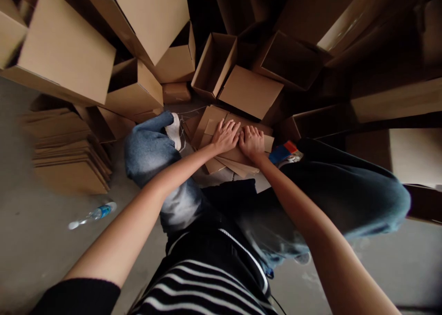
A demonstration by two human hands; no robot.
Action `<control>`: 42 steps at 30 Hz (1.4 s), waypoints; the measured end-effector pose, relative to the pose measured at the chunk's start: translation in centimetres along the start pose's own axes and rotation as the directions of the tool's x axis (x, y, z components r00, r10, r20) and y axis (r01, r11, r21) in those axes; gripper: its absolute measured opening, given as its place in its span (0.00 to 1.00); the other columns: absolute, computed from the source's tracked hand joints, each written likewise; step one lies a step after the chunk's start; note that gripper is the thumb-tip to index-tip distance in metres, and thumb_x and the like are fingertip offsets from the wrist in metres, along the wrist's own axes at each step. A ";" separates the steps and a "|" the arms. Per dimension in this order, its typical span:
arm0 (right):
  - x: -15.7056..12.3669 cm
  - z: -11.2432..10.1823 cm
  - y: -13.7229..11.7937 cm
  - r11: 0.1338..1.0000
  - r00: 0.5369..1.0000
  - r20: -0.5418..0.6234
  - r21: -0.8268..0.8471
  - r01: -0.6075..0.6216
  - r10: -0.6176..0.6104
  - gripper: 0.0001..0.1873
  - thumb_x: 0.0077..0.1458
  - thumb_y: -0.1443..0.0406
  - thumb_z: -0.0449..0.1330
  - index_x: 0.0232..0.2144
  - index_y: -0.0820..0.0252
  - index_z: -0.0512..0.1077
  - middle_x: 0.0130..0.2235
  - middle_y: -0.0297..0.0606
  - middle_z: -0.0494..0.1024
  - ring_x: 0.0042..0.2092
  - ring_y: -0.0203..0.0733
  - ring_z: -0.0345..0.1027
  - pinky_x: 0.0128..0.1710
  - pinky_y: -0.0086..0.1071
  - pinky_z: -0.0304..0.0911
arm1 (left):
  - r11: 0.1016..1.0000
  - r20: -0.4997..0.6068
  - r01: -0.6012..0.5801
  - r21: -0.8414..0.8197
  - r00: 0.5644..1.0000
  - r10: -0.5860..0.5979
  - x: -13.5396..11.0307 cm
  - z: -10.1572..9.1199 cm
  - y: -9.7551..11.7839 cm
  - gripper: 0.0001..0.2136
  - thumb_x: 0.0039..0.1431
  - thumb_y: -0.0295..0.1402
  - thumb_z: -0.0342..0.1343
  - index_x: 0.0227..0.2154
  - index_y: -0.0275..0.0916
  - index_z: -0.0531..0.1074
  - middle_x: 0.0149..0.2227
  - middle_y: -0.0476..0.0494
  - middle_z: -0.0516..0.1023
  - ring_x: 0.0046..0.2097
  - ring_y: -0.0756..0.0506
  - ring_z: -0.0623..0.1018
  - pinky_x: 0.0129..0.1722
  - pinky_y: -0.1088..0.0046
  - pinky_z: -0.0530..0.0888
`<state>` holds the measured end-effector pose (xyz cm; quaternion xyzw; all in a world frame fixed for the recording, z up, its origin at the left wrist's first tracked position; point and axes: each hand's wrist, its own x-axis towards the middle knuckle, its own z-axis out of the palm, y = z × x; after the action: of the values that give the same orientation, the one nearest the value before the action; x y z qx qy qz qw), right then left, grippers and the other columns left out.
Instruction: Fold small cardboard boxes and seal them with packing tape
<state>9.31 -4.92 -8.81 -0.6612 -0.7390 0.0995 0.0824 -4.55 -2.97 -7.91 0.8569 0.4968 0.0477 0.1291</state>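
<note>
Both my hands rest side by side on a small pile of flat brown cardboard sheets (210, 121) lying on the floor between my knees. My left hand (226, 135) lies on the top sheet with fingers stretched forward and slightly spread. My right hand (252, 141) touches it on the right, its fingers curled down against the cardboard. I cannot tell whether the right fingers grip an edge. My legs in blue jeans flank the pile.
Assembled cardboard boxes (65, 48) are stacked all around the back and sides, some open (214, 61). A stack of flattened cartons (69, 154) lies at the left. A plastic water bottle (93, 215) lies on the concrete floor. A blue-and-red object (285, 150) sits by my right knee.
</note>
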 end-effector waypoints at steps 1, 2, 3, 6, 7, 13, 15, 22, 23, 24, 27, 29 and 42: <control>0.1 0.0 0.0 1.000 1.000 -0.001 0.005 -0.006 0.006 0.17 0.65 0.64 0.43 0.41 0.63 0.70 0.44 0.50 0.77 0.48 0.52 0.67 0.48 0.41 0.53 | 1.000 -0.011 0.001 0.003 1.000 -0.001 0.0 0.0 0.0 0.24 0.69 0.33 0.39 0.62 0.30 0.64 0.61 0.32 0.71 0.65 0.38 0.66 0.69 0.52 0.52; 0.1 0.0 -0.1 1.000 1.000 -0.001 0.011 -0.012 0.012 0.17 0.65 0.64 0.43 0.41 0.63 0.70 0.44 0.50 0.78 0.48 0.52 0.67 0.48 0.41 0.53 | 1.000 -0.021 0.005 0.006 1.000 -0.005 0.1 0.0 0.0 0.23 0.68 0.33 0.39 0.61 0.30 0.66 0.59 0.33 0.73 0.62 0.38 0.68 0.68 0.53 0.53; 0.1 -0.1 -0.1 1.000 1.000 -0.001 0.016 -0.016 0.016 0.17 0.65 0.64 0.43 0.40 0.63 0.70 0.44 0.50 0.78 0.48 0.52 0.67 0.48 0.41 0.53 | 1.000 -0.029 0.010 0.008 1.000 -0.010 0.1 0.0 0.0 0.22 0.68 0.33 0.40 0.59 0.31 0.68 0.57 0.33 0.74 0.60 0.39 0.70 0.68 0.54 0.54; 0.1 -0.1 -0.2 0.999 1.000 -0.008 0.029 -0.027 0.027 0.18 0.65 0.65 0.42 0.40 0.63 0.71 0.43 0.50 0.78 0.48 0.51 0.67 0.47 0.41 0.53 | 1.000 -0.035 0.021 0.014 0.999 -0.020 0.1 -0.2 0.2 0.20 0.68 0.34 0.41 0.55 0.32 0.71 0.53 0.34 0.76 0.56 0.38 0.72 0.66 0.56 0.56; 0.1 -0.1 -0.3 0.999 1.000 -0.011 0.031 -0.029 0.029 0.18 0.65 0.65 0.42 0.40 0.63 0.71 0.43 0.50 0.78 0.47 0.51 0.67 0.47 0.41 0.53 | 1.000 -0.034 0.025 0.015 0.999 -0.025 0.1 -0.2 0.3 0.20 0.68 0.34 0.41 0.54 0.33 0.71 0.52 0.34 0.76 0.56 0.38 0.72 0.65 0.56 0.57; 0.1 0.0 -0.3 0.999 0.999 -0.015 0.023 -0.028 0.028 0.17 0.65 0.64 0.42 0.39 0.62 0.70 0.43 0.49 0.78 0.47 0.52 0.67 0.47 0.41 0.53 | 0.999 -0.014 0.050 0.000 0.999 -0.050 0.1 -0.7 0.6 0.19 0.68 0.33 0.39 0.53 0.35 0.71 0.53 0.34 0.76 0.56 0.38 0.72 0.65 0.54 0.57; 0.1 0.0 -0.3 0.999 0.999 -0.014 0.023 -0.032 0.032 0.17 0.65 0.64 0.42 0.39 0.62 0.70 0.43 0.49 0.78 0.47 0.52 0.67 0.47 0.40 0.53 | 0.998 -0.002 0.055 -0.006 0.999 -0.055 0.1 -0.9 0.7 0.19 0.68 0.33 0.39 0.53 0.35 0.71 0.53 0.33 0.76 0.57 0.38 0.71 0.65 0.55 0.57; 0.2 0.2 -0.2 0.999 0.999 -0.011 0.025 -0.031 0.031 0.18 0.66 0.65 0.42 0.40 0.63 0.71 0.45 0.49 0.78 0.48 0.51 0.67 0.48 0.40 0.52 | 0.998 -0.017 0.051 0.028 0.999 -0.051 -0.1 -0.7 0.7 0.19 0.69 0.34 0.39 0.53 0.34 0.71 0.53 0.34 0.76 0.56 0.38 0.72 0.65 0.56 0.57; 0.2 0.3 -0.1 0.999 0.999 -0.010 0.025 -0.030 0.031 0.18 0.66 0.65 0.42 0.41 0.63 0.71 0.45 0.49 0.78 0.48 0.51 0.67 0.48 0.40 0.52 | 0.998 -0.022 0.048 0.033 0.999 -0.048 -0.1 -0.6 0.6 0.19 0.69 0.34 0.39 0.53 0.34 0.71 0.53 0.34 0.76 0.56 0.38 0.72 0.65 0.56 0.57; 0.2 0.3 -0.1 0.999 1.000 -0.009 0.025 -0.029 0.029 0.18 0.66 0.64 0.42 0.40 0.63 0.71 0.45 0.49 0.78 0.48 0.51 0.67 0.48 0.40 0.52 | 0.998 -0.026 0.045 0.034 0.999 -0.044 -0.1 -0.5 0.6 0.19 0.69 0.34 0.39 0.54 0.33 0.70 0.53 0.34 0.76 0.56 0.38 0.72 0.65 0.56 0.57; 0.2 0.3 0.0 0.999 1.000 -0.012 0.028 -0.023 0.024 0.18 0.66 0.64 0.42 0.40 0.62 0.71 0.44 0.49 0.78 0.48 0.51 0.67 0.47 0.40 0.52 | 0.999 -0.024 0.044 0.032 0.999 -0.043 -0.1 -0.4 0.6 0.20 0.69 0.34 0.40 0.55 0.32 0.70 0.53 0.33 0.75 0.56 0.37 0.71 0.63 0.56 0.59; 0.2 0.2 -0.1 0.999 1.000 -0.014 0.027 -0.023 0.023 0.17 0.65 0.65 0.42 0.40 0.62 0.70 0.44 0.49 0.78 0.48 0.51 0.67 0.47 0.40 0.53 | 0.998 -0.018 0.047 0.037 0.999 -0.047 -0.1 -0.4 0.7 0.20 0.69 0.34 0.39 0.53 0.33 0.70 0.52 0.33 0.76 0.55 0.37 0.72 0.61 0.56 0.61; 0.0 0.0 0.0 1.000 1.000 0.006 0.020 -0.001 0.001 0.16 0.65 0.65 0.42 0.39 0.62 0.70 0.43 0.49 0.78 0.48 0.52 0.67 0.49 0.41 0.53 | 0.994 0.005 0.084 0.067 0.996 -0.085 -0.2 -0.7 1.2 0.19 0.69 0.33 0.39 0.52 0.33 0.71 0.53 0.30 0.75 0.56 0.35 0.72 0.61 0.54 0.61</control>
<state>9.29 -4.95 -8.79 -0.6604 -0.7379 0.1090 0.0868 -3.79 -3.61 -6.95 0.8391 0.5334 0.0223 0.1042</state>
